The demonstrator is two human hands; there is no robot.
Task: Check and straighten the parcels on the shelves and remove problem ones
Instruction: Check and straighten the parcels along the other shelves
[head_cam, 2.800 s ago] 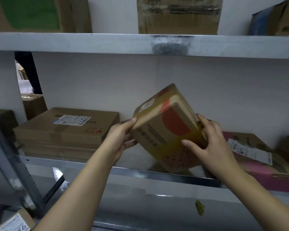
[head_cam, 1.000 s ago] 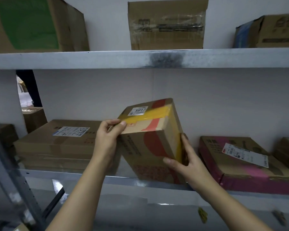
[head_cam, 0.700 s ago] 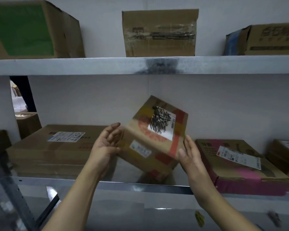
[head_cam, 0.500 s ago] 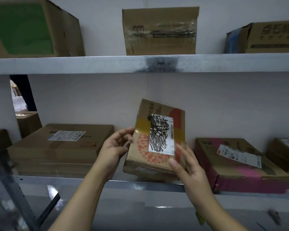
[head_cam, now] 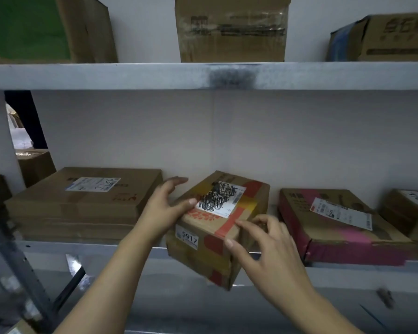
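A small brown parcel (head_cam: 203, 256) with red and yellow tape lies on the middle shelf (head_cam: 82, 247), turned at an angle, its front corner hanging past the shelf edge. Its top carries a white label scribbled over in black, and its front face a sticker reading 5917. My left hand (head_cam: 164, 208) is pressed against the parcel's left side, thumb on top and fingers stretched along it. My right hand (head_cam: 268, 251) grips the front right corner, fingertips on the top edge.
A wide flat carton (head_cam: 82, 203) lies left of the parcel, a pink-sided carton (head_cam: 336, 227) right of it, another box (head_cam: 410, 208) at the far right. The upper shelf (head_cam: 106, 75) holds three cartons. A metal upright (head_cam: 15, 261) stands at the lower left.
The parcel was turned over in both hands, from tilted to standing upright with the scribbled label facing me. It now lies flat on the shelf, label up, 5917 sticker in front.
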